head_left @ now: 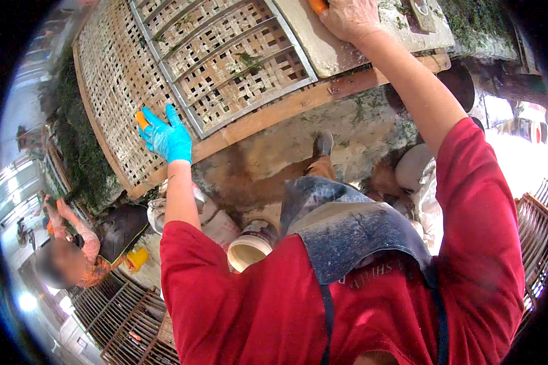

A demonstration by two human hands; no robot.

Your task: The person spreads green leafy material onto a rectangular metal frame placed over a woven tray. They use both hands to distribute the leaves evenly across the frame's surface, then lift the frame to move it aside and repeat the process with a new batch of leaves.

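My left hand [170,142] wears a blue glove with an orange finger cot on one finger. Its fingers are spread over a woven bamboo mat [118,91] with a wooden rim, just left of a metal frame [189,112] with several crossbars that lies on the weave. Green shreds [251,61] cling to the mat inside the frame. At the top edge, my right hand [351,20] is over a pale, wet board [329,57]. It is bare apart from an orange finger cot; its fingertips are cut off by the picture's edge, so any grip there is hidden.
Dark green leafy matter [73,127] lies left of the mat, and more [477,23] at top right. Below the mat's front rim are a bucket [251,248] and sacks [219,226]. Another person [93,269] works at left, near slatted racks [123,315].
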